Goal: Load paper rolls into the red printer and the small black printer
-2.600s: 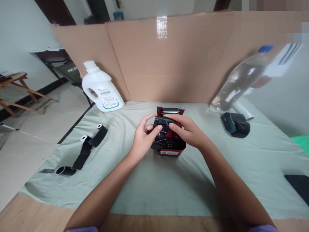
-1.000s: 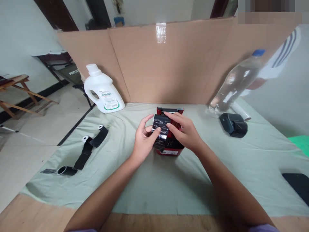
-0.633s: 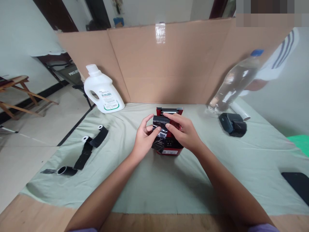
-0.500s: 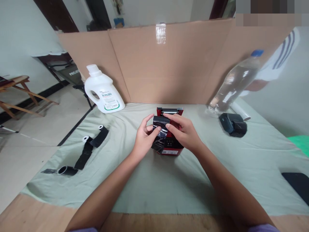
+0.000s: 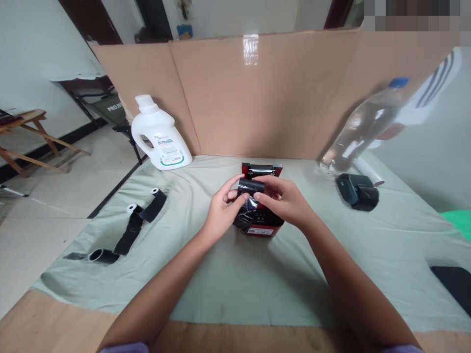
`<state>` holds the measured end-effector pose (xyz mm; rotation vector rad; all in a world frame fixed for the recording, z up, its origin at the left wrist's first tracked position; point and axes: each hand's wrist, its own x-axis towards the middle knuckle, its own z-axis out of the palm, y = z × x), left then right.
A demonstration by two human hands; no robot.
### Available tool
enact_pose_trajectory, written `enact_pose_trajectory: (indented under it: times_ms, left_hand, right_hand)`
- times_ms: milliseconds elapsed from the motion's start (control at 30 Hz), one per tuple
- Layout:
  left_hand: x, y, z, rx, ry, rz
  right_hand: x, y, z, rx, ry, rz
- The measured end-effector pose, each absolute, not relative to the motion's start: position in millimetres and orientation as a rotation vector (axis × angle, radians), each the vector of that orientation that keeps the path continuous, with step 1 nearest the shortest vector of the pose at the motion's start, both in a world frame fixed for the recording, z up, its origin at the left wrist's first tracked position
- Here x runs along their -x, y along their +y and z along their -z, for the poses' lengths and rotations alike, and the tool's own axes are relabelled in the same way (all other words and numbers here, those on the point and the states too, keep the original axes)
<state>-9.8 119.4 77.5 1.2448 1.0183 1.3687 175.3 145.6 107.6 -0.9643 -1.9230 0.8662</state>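
Observation:
Between both hands is a roll of glossy black film point(image 5: 250, 187), with a loose, creased tail hanging down its near left side. My left hand point(image 5: 223, 203) pinches the roll's left end, thumb on the front. At the right end my right hand point(image 5: 283, 198) grips it with thumb and fingers. Directly below and behind stands a small red and black printer-like device point(image 5: 265, 230), its lid raised and a bar showing across the lid. The hands and the film cover much of the device's inside.
Left on the green cloth point(image 5: 206, 294) lie several black rolls and strips point(image 5: 128, 238). A white detergent bottle point(image 5: 167, 144) stands behind them, before a cardboard screen point(image 5: 265, 98). At right are a tilted clear bottle point(image 5: 362, 122), a dark device point(image 5: 356, 191) and a black flat object point(image 5: 452, 282).
The view has shifted slightly. My hands still hold the black film roll over the device, and the roll's top has turned a little.

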Motion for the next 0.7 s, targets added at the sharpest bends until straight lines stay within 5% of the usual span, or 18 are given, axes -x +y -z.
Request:
enact_pose_trajectory:
  times_ms: [267,700]
  left_hand:
    - [7.8,118.4,-73.5,-1.241,1.027,-1.345]
    - [4.3,110.3,-75.2,-1.217,0.991,-1.253]
  right_hand:
    - [-172.1,144.0,-101.1,0.882,-1.988,-0.525]
    - [-182.2,165.2,-84.6,1.024,-1.95,-0.48]
